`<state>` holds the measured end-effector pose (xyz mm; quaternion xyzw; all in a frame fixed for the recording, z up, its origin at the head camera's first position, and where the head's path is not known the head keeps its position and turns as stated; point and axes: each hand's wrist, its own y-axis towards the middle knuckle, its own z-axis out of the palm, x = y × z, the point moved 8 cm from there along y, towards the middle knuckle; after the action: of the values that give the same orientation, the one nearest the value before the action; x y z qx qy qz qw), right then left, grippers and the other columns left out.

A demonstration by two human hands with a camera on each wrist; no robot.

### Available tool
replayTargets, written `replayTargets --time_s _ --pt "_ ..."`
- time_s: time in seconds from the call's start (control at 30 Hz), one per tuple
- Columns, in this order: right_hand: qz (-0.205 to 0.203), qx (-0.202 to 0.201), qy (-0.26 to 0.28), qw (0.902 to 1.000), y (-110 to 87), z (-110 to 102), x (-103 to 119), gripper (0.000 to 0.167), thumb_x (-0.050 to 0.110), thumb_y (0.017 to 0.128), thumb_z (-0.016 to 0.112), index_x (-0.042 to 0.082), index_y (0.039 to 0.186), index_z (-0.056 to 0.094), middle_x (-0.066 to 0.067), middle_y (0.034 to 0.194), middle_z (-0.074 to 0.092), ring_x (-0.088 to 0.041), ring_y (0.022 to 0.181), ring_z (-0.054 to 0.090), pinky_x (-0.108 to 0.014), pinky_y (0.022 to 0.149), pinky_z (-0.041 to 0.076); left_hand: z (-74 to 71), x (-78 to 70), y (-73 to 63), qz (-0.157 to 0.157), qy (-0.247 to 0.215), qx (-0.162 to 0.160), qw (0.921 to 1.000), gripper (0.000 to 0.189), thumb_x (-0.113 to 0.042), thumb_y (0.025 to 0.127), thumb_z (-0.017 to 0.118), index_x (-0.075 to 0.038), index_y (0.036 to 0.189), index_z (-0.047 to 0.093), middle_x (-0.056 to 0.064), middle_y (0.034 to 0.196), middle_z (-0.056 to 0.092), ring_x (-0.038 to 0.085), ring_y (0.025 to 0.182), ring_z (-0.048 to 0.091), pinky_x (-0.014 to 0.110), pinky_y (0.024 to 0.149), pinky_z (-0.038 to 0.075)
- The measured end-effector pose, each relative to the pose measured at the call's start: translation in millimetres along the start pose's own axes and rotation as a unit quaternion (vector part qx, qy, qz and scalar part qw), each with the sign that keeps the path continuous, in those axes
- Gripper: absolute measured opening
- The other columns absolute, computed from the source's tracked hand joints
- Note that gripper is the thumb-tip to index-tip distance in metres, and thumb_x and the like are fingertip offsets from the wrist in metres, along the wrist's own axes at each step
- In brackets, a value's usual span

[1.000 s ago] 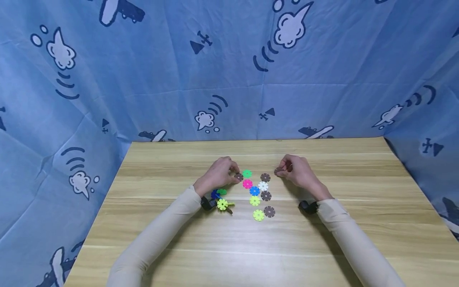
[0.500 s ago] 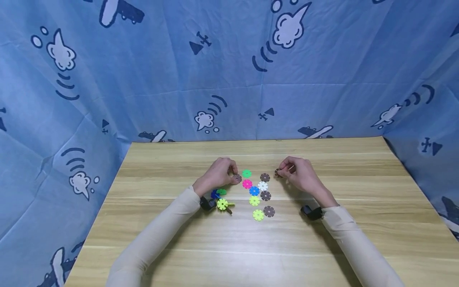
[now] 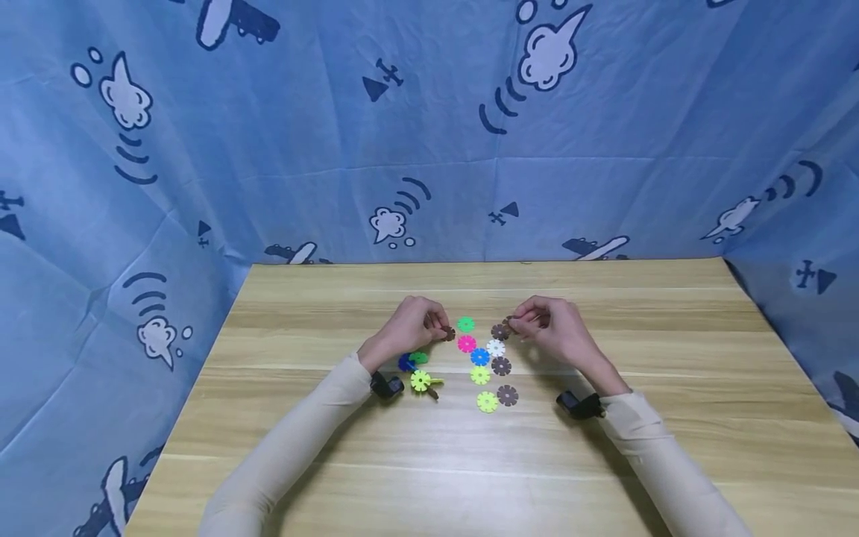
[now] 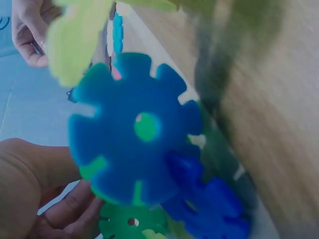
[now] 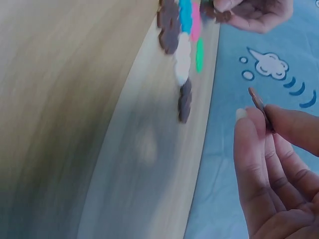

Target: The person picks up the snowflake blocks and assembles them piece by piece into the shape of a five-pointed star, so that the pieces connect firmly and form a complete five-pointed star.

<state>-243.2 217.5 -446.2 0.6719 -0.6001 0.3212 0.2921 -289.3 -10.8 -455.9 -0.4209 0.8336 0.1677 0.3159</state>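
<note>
My left hand (image 3: 414,325) pinches a brown notched building disc (image 3: 450,333) between thumb and fingers, left of the green disc (image 3: 466,324). Across from it, my right hand (image 3: 555,328) holds another brown notched disc (image 5: 261,109) by thumb and fingertips, edge-on in the right wrist view. In the head view that disc overlaps the brown disc (image 3: 499,333) lying on the table. Beside the left wrist stands a joined cluster of discs; its blue disc (image 4: 124,119), dark blue disc (image 4: 214,209) and lower green disc (image 4: 130,221) hide part of the left hand.
Between the hands lie loose discs: pink (image 3: 467,344), white (image 3: 496,348), blue (image 3: 479,357), two yellow-green, and brown ones (image 3: 501,366). The cluster's yellow disc (image 3: 420,381) stands near the left wrist camera (image 3: 387,385). A blue printed curtain (image 3: 443,134) hangs behind the wooden table (image 3: 335,477).
My right hand has moved left with its brown disc, closer to the disc on the table. The left hand stays almost in place while its brown disc has shifted slightly in its fingers.
</note>
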Motion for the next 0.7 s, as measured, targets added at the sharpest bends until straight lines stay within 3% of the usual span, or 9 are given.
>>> replayTargets --time_s 0.2,0.43,0.53,0.7 --pt "-0.015 0.004 0.027 0.9995 -2.6 9.5 12.9 0.015 0.009 0.094 0.076 0.001 0.106 0.073 -0.016 0.097 0.078 -0.025 0.081 0.075 -0.021 0.07 0.061 -6.2 -2.7 -7.3 0.003 -0.027 -0.019 0.9994 0.005 -0.005 0.089 0.081 -0.007 0.093 0.078 0.005 0.087 0.078 0.011 0.075 0.068 0.022 0.073 0.06" --pt "-0.005 0.022 0.129 0.9914 -3.6 22.3 27.2 0.018 0.004 0.096 0.073 -0.006 0.111 0.071 -0.024 0.1 0.077 -0.034 0.084 0.079 -0.041 0.077 0.067 -19.8 -25.5 -21.0 0.059 -0.063 -0.072 0.9936 0.005 -0.01 0.091 0.08 -0.009 0.095 0.078 0.003 0.092 0.08 0.012 0.083 0.073 0.039 0.091 0.064" --pt "0.007 0.039 0.172 0.9843 -4.9 28.5 31.5 0.021 0.005 0.097 0.071 -0.007 0.114 0.069 -0.025 0.102 0.077 -0.036 0.087 0.079 -0.045 0.082 0.066 -21.7 -33.8 -28.7 0.077 -0.072 -0.084 0.9909 0.005 -0.011 0.093 0.08 -0.01 0.097 0.079 0.003 0.095 0.079 0.014 0.087 0.075 0.038 0.092 0.065" --pt "0.005 0.063 0.187 0.9803 -9.2 35.5 40.0 0.022 0.008 0.099 0.07 -0.006 0.116 0.069 -0.023 0.102 0.078 -0.03 0.086 0.079 -0.047 0.083 0.065 -21.8 -39.7 -37.6 0.088 -0.087 -0.098 0.9875 0.007 -0.008 0.092 0.079 -0.009 0.099 0.078 0.004 0.098 0.079 0.015 0.088 0.076 0.03 0.087 0.065"
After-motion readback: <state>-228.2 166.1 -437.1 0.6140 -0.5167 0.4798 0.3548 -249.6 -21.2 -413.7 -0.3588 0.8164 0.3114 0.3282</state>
